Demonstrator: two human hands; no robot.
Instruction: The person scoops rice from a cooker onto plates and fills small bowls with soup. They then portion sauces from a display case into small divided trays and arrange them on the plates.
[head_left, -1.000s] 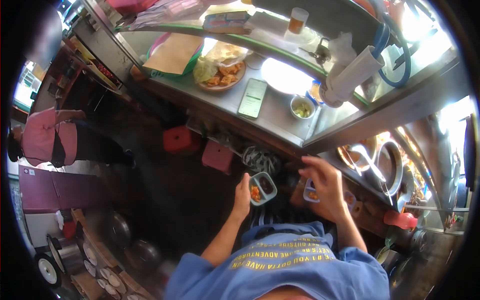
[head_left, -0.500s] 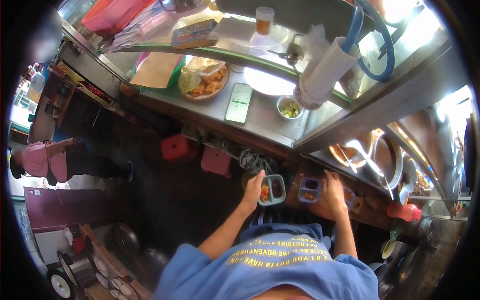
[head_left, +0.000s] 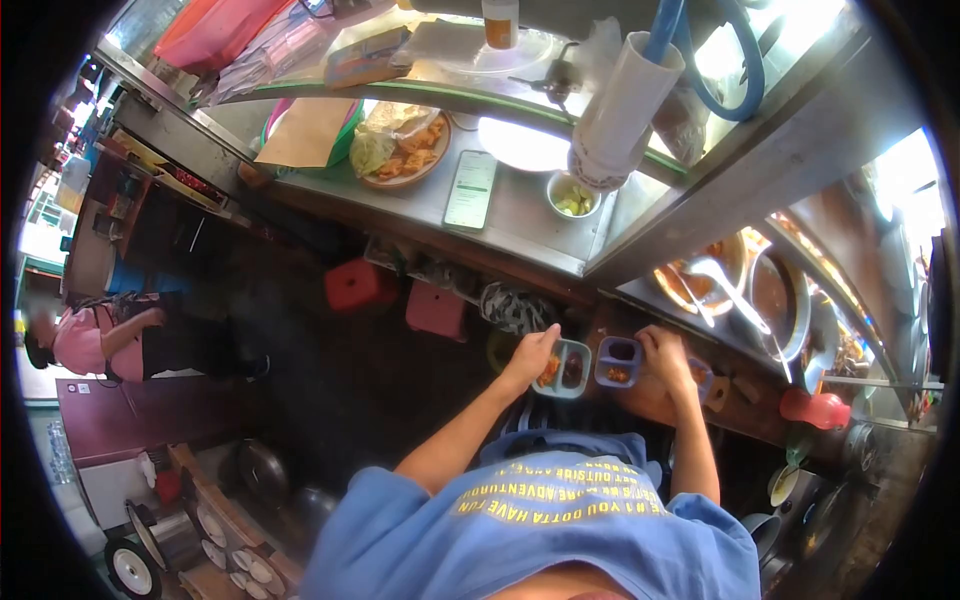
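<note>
My left hand (head_left: 531,359) grips a pale green divided container (head_left: 571,386) by its left side. Orange-red food lies in one compartment and dark food in another. Close to its right is a purple divided container (head_left: 603,366) on the wooden surface, with dark food at the top and orange-brown food below. My right hand (head_left: 666,358) has its fingers curled at this container's right rim; the exact fingertip contact is small and hard to see. Partly hidden behind the right wrist is another purple container (head_left: 704,380).
Ahead is a metal counter (head_left: 415,205) with a phone (head_left: 468,190), a plate of fried food (head_left: 410,155) and a small bowl (head_left: 574,196). Pans with ladles (head_left: 735,292) stand at right. Pink stools (head_left: 436,308) are under the counter. A person (head_left: 95,340) stands at far left.
My left hand has brought the pale green container rightward, nearer the purple one. My right hand's fingers have curled in toward the purple container's rim. The view has shifted slightly.
</note>
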